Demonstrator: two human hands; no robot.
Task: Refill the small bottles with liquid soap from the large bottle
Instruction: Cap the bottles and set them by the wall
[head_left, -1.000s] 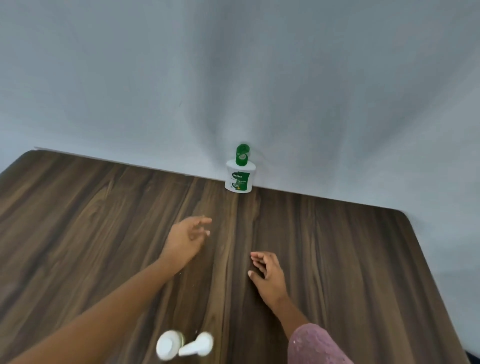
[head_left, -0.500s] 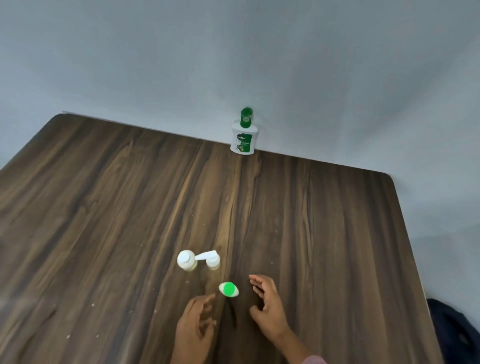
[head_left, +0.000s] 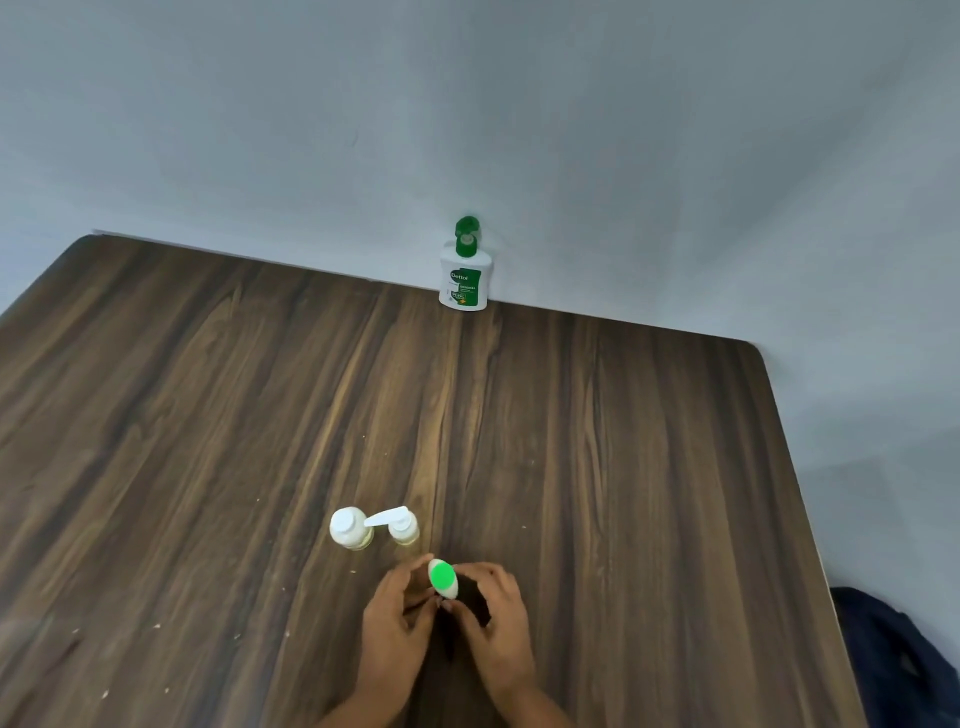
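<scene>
The left hand (head_left: 395, 621) and right hand (head_left: 496, 616) both curl round the little green-top bottle (head_left: 442, 577) on the table (head_left: 208, 415); it looks light, maybe slippery, so hold its sides.

Setting: a plain indoor room, most likely a home; which room cannot be told.
Surface: a table (head_left: 623, 467) of dark wood-grain laminate with a rounded corner, flecked with pale crumbs.
Backdrop: a painted grey-blue wall (head_left: 623, 156), with the table's far edge set against it.
Household goods: a Dettol-labelled large bottle (head_left: 464, 280) at the wall; nearer, a white-capped small bottle (head_left: 349, 527), a pump bottle (head_left: 402, 530) and a green-capped bottle (head_left: 442, 577).
Periphery: dark cloth (head_left: 893, 660) beyond the table's right edge.
</scene>
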